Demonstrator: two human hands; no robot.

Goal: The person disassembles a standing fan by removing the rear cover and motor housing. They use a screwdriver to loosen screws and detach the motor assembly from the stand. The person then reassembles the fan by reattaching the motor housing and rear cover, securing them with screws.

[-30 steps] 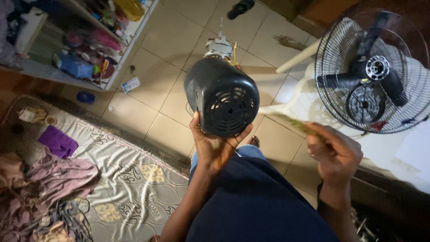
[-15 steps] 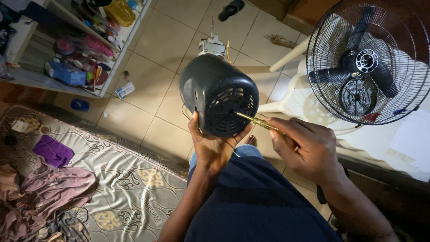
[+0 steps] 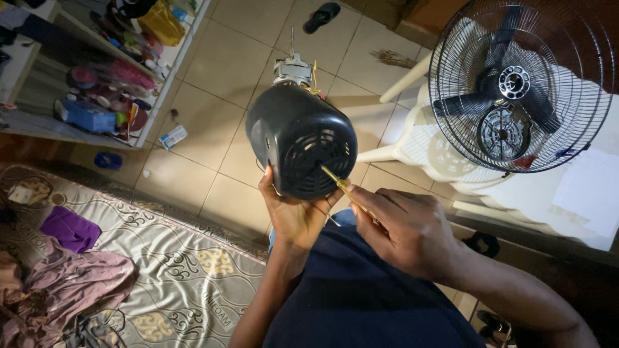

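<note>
A black fan motor housing [image 3: 300, 138] with a vented rear cover is held up above my lap, its metal motor and shaft [image 3: 293, 64] sticking out at the far end. My left hand [image 3: 293, 216] grips the housing from below. A yellow-shafted screwdriver [image 3: 342, 187] is gripped in my right hand [image 3: 403, 229], and its tip touches the lower right edge of the vented cover.
A fan guard with black blades [image 3: 516, 87] lies on a white plastic chair [image 3: 425, 145] at the right. White paper [image 3: 583, 193] lies beside it. A patterned mattress [image 3: 167, 277] with clothes [image 3: 64, 283] is at the lower left. Shelves with bottles [image 3: 116, 77] stand at upper left on a tiled floor.
My right hand has come in from the right with the screwdriver and set its tip against the housing's rear cover. The housing stays in my left hand.
</note>
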